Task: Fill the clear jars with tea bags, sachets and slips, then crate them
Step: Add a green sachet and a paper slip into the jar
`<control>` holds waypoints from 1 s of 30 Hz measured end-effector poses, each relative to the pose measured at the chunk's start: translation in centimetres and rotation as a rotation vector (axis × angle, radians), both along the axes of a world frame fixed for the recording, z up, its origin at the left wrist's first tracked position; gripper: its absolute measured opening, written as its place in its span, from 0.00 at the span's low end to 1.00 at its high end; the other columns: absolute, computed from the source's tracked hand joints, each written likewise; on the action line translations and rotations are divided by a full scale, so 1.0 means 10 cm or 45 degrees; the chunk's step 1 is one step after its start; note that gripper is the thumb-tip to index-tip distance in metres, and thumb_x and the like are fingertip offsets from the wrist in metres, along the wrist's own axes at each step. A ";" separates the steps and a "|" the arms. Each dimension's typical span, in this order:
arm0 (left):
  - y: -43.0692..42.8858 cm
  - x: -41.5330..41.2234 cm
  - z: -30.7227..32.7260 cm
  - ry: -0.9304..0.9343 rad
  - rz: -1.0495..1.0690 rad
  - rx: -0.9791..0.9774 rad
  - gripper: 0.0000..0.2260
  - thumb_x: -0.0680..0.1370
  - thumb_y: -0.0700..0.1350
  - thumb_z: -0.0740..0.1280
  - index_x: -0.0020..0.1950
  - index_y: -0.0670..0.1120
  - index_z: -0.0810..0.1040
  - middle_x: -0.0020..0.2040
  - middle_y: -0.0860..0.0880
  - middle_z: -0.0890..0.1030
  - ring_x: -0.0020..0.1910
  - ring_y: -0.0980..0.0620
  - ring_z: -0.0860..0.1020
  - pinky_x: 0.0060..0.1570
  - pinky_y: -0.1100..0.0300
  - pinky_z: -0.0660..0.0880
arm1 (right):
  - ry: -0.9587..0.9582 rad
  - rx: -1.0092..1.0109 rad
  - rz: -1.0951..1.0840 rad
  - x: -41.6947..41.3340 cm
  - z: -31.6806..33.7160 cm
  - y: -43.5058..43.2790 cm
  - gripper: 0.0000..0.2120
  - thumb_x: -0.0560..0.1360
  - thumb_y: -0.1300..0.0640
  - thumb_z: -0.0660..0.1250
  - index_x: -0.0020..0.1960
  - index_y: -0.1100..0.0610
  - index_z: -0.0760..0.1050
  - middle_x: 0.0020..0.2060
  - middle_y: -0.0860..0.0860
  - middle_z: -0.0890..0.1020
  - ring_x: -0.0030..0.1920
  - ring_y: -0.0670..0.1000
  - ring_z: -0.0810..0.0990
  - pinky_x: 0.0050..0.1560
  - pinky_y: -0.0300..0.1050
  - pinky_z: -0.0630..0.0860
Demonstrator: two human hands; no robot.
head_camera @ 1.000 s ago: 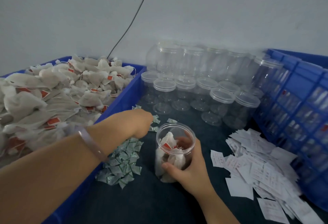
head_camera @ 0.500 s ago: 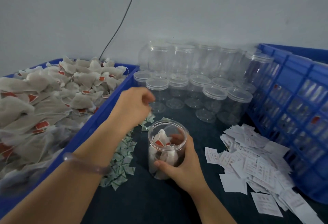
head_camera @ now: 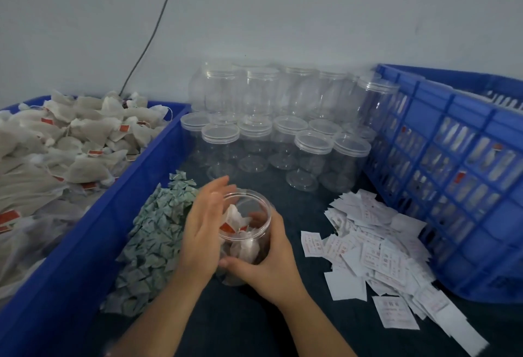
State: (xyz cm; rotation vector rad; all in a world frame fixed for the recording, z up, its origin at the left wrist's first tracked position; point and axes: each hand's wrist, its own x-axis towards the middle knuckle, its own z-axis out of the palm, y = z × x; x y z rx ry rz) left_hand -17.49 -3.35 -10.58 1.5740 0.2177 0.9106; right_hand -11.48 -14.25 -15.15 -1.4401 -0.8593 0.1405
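A clear jar (head_camera: pixel 249 206) without a lid stands on the dark table, holding a few white tea bags with red tags. My right hand (head_camera: pixel 268 263) grips its near right side, thumb across the front. My left hand (head_camera: pixel 202 232) lies against the jar's left side and rim, fingers straight and blurred; I cannot see anything in it. A heap of green-white sachets (head_camera: pixel 154 235) lies left of the jar. White paper slips (head_camera: pixel 373 246) are strewn on its right.
A blue crate (head_camera: pixel 93 232) heaped with tea bags (head_camera: pixel 62 153) fills the left. Another blue latticed crate (head_camera: pixel 458 175) stands on the right, filled jars showing through its wall. Several lidded clear jars (head_camera: pixel 283 130), stacked in two tiers, stand behind against the wall.
My left hand has come back from the sachet heap to the jar's rim and its fingers have opened. My right hand has kept its grip on the jar.
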 end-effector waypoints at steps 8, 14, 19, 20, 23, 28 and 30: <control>-0.09 0.33 -0.23 0.085 -0.243 -0.579 0.47 0.68 0.78 0.48 0.58 0.37 0.79 0.51 0.38 0.84 0.53 0.41 0.82 0.53 0.50 0.78 | 0.368 -0.089 -0.137 0.14 0.07 -0.11 0.25 0.76 0.36 0.53 0.65 0.45 0.76 0.58 0.41 0.82 0.60 0.39 0.78 0.64 0.43 0.73; -0.09 0.35 -0.36 0.104 -0.400 -0.615 0.40 0.70 0.67 0.44 0.53 0.36 0.79 0.41 0.42 0.86 0.41 0.50 0.85 0.35 0.67 0.78 | -0.032 -0.626 -0.714 0.44 0.18 -0.43 0.18 0.83 0.57 0.55 0.73 0.52 0.68 0.67 0.47 0.75 0.67 0.45 0.72 0.71 0.47 0.66; -0.09 0.32 -0.36 0.136 -0.427 -0.643 0.39 0.71 0.67 0.45 0.51 0.37 0.80 0.41 0.41 0.85 0.41 0.49 0.85 0.36 0.66 0.78 | -0.220 -1.513 -0.660 0.53 0.12 -0.40 0.22 0.83 0.57 0.54 0.76 0.55 0.60 0.73 0.53 0.67 0.75 0.53 0.61 0.77 0.56 0.46; -0.08 0.32 -0.37 0.147 -0.428 -0.639 0.39 0.71 0.67 0.45 0.52 0.36 0.79 0.41 0.41 0.85 0.41 0.49 0.85 0.36 0.66 0.78 | -0.246 -1.499 -0.677 0.52 0.11 -0.38 0.21 0.82 0.58 0.55 0.75 0.54 0.61 0.72 0.52 0.68 0.73 0.54 0.63 0.76 0.55 0.47; -0.08 0.31 -0.37 0.178 -0.426 -0.629 0.39 0.70 0.67 0.45 0.53 0.36 0.78 0.41 0.42 0.85 0.41 0.50 0.85 0.35 0.66 0.78 | -0.287 -1.415 -0.732 0.50 0.12 -0.36 0.23 0.80 0.61 0.58 0.74 0.52 0.64 0.68 0.53 0.71 0.68 0.55 0.68 0.73 0.50 0.58; -0.09 0.30 -0.37 0.183 -0.413 -0.636 0.37 0.70 0.67 0.46 0.51 0.38 0.79 0.41 0.42 0.86 0.40 0.50 0.85 0.35 0.66 0.78 | -0.278 -1.435 -0.756 0.50 0.09 -0.35 0.23 0.80 0.61 0.59 0.74 0.50 0.65 0.67 0.53 0.71 0.68 0.55 0.67 0.66 0.48 0.63; -0.08 0.30 -0.38 0.183 -0.404 -0.632 0.36 0.70 0.67 0.46 0.50 0.39 0.79 0.41 0.42 0.86 0.41 0.50 0.85 0.35 0.66 0.78 | -0.287 -1.463 -0.760 0.51 0.09 -0.36 0.21 0.80 0.61 0.58 0.73 0.50 0.66 0.67 0.53 0.71 0.68 0.56 0.65 0.66 0.49 0.63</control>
